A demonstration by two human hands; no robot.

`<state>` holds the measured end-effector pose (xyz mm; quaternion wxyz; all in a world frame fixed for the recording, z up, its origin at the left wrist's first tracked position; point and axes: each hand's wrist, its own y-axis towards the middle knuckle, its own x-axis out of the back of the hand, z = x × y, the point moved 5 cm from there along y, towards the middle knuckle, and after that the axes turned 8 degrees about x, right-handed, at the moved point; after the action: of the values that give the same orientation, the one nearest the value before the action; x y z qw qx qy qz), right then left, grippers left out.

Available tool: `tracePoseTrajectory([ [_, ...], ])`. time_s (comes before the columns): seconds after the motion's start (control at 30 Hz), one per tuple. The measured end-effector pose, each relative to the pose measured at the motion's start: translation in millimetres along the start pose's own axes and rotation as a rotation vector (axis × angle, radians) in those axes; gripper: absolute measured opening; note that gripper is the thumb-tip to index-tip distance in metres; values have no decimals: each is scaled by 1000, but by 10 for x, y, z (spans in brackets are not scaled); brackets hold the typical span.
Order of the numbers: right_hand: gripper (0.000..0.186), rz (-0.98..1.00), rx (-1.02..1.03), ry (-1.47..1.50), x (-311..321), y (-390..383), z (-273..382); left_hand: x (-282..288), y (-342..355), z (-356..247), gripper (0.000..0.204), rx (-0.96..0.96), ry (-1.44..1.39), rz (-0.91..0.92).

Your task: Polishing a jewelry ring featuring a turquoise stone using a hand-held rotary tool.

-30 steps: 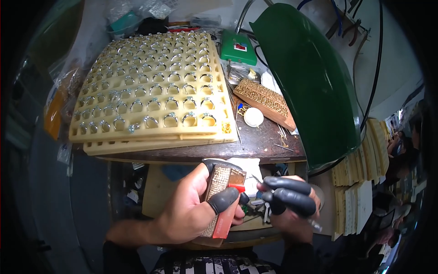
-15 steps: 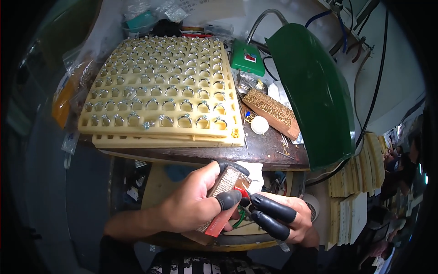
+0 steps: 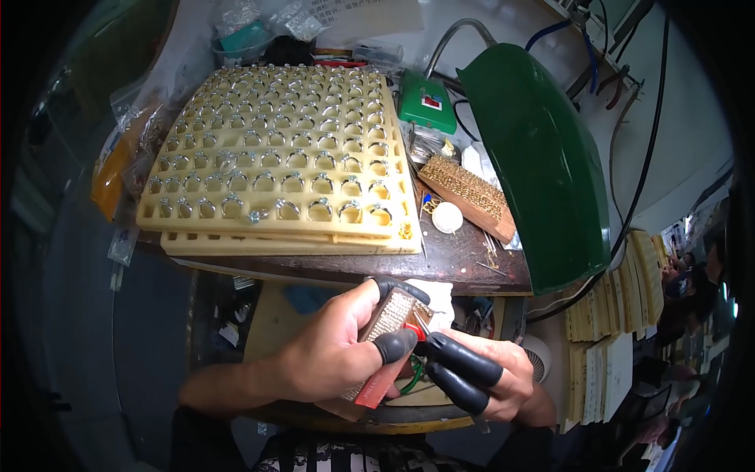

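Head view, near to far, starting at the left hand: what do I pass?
Left hand gripping the textured block → dark front edge of the bench → cream ring tray → clear plastic bags.

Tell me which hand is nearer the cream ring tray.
Left. The left hand is in front of the ring tray, toward its right half; the right hand is farther off, beyond its right edge.
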<state>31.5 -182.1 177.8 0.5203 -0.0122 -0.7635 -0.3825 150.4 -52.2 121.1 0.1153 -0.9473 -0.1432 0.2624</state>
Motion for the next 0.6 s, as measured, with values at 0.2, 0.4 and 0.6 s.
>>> tracePoseTrajectory([
  [0.2,26,-73,-158,117,55,1,-37,14,-13,-8,39,-9,13,-8],
  [0.4,31,-275,-783,280,-87,-366,-27,-20,-15,-48,40,39,11,-12],
  [0.6,35,-408,-677,194,-189,-337,-21,-11,-9,2,41,12,8,-18],
])
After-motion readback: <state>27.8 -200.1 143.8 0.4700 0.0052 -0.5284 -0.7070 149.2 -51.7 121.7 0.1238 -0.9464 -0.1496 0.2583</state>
